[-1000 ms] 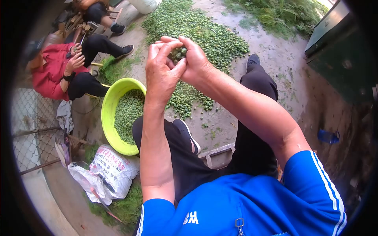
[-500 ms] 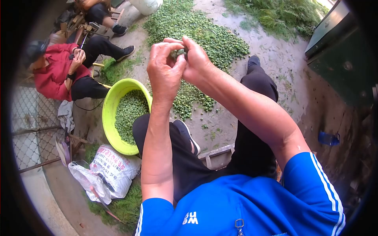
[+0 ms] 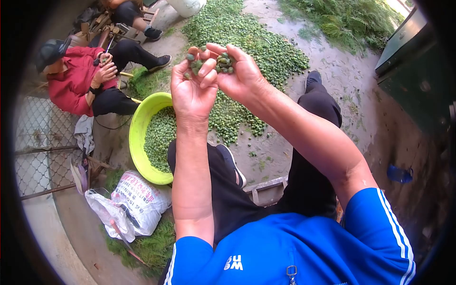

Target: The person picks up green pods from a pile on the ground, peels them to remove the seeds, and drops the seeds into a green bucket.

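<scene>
My left hand point(image 3: 195, 88) is turned palm up with its fingers curled round several small green fruits. Touching it on the right, my right hand point(image 3: 241, 73) is cupped and holds several more green fruits point(image 3: 224, 62) in its palm. Both hands are raised above a large pile of green fruits point(image 3: 266, 47) on the ground. Lower left of my hands stands a yellow-green tub point(image 3: 137, 137), partly filled with the same kind of fruits point(image 3: 159, 137); my left forearm and knee are close to its right side.
A person in red point(image 3: 71, 76) sits at the left, hands together; another person's leg point(image 3: 137, 23) shows behind. A white printed sack point(image 3: 142, 199) lies below the tub. Feathery green branches point(image 3: 342, 19) are heaped at the top right, near a dark green metal box point(image 3: 413, 80).
My left hand has rolled palm up and its fingers have spread from their pinch, and more fruits show in both hands. The person in red has moved their hands apart slightly.
</scene>
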{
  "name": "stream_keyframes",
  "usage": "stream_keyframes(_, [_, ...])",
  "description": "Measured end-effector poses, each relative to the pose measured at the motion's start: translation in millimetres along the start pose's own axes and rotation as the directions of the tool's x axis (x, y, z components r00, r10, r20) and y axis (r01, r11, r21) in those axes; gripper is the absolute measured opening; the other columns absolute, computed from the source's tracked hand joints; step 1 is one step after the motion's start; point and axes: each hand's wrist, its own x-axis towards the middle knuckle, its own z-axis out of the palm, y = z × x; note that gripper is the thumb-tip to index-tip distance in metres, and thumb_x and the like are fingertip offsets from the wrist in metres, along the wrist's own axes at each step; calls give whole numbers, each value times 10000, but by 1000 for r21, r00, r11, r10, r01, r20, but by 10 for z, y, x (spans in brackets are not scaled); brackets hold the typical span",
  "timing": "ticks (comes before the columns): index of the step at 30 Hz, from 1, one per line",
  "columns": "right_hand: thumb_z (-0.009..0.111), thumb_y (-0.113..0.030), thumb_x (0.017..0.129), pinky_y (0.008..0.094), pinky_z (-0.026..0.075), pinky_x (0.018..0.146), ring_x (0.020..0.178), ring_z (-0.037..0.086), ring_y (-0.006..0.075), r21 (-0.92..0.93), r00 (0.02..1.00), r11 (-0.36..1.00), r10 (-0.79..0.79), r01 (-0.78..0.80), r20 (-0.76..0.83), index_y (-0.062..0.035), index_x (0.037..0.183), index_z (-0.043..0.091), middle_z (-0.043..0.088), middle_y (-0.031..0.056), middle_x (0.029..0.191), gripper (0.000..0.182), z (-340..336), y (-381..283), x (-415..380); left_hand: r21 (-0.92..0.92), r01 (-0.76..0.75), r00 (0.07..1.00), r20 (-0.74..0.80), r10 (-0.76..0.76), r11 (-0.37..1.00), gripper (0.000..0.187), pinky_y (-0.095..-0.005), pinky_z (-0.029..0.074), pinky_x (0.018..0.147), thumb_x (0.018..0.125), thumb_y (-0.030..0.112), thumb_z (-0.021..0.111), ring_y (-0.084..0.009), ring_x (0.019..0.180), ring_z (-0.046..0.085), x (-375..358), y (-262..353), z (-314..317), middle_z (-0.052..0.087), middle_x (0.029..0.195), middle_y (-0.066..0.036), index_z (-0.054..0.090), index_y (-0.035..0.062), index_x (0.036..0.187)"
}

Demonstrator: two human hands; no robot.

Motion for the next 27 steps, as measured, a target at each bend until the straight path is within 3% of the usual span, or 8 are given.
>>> stream_keyframes(6, [350,-232,966,468,461,901,1001,548,319,55,1000,998,27,-27,-6,38,1091,516,548,210,1049,341,-52,6,24,216,-98,991,-67,115,971,308,-182,270,367,961,295,501,-113,577,432,18,-9,-47,562,840,-85,606,5,957])
stream_keyframes(11, [313,-255,986,488,355,1064,1221,443,353,125,1000,992,24,-25,11,60,1172,499,487,224,1238,411,44,-22,7,466,-149,974,-84,211,872,195,-159,252,374,911,191,608,-60,508,396,-46,169,30,542,777,-26,628,-1,933])
stream_keyframes(13, [288,-278,993,476,375,1042,1191,470,346,119,995,992,36,-47,92,59,1210,462,489,234,1243,436,50,-44,6,855,-124,930,-77,359,504,177,-154,239,382,894,138,628,-33,510,392,-92,174,77,543,735,12,637,2,1007])
stream_keyframes(15, [250,-313,1003,470,372,1042,1190,471,344,123,996,991,33,-44,88,63,1237,433,471,241,1271,480,50,-39,10,874,-116,943,-53,330,472,215,-133,289,430,866,84,656,-5,560,454,-112,160,53,576,742,30,642,4,1066])
stream_keyframes(17, [244,-332,1004,456,370,1041,1192,467,343,123,995,992,23,-35,102,55,1250,426,462,238,1280,493,47,-40,10,979,-100,924,25,382,179,232,-139,394,547,860,64,660,-33,653,539,-101,35,93,616,798,-1,641,-21,1074])
stream_keyframes(19, [239,-346,1004,468,368,1034,1204,455,341,147,995,989,17,-32,102,42,1264,420,455,236,1290,501,90,-37,-5,988,-120,916,72,394,99,264,-198,456,688,824,45,688,-78,768,585,-77,15,-15,637,841,-24,648,-11,1080])
stream_keyframes(21, [258,-297,1001,432,394,1027,1275,391,349,95,998,995,-25,19,66,52,1298,399,402,245,1357,480,127,-53,-50,898,-233,878,359,316,-373,312,-244,465,740,783,37,715,-105,817,585,-52,-2,-38,640,866,-36,656,24,1088])
stream_keyframes(27, [257,-290,999,436,354,1064,1271,400,345,21,995,998,-54,53,81,62,1300,387,412,237,1345,481,114,-77,-33,896,-182,859,345,379,-404,212,-251,463,715,750,20,725,-111,778,581,-54,-124,5,625,863,-39,662,28,952])
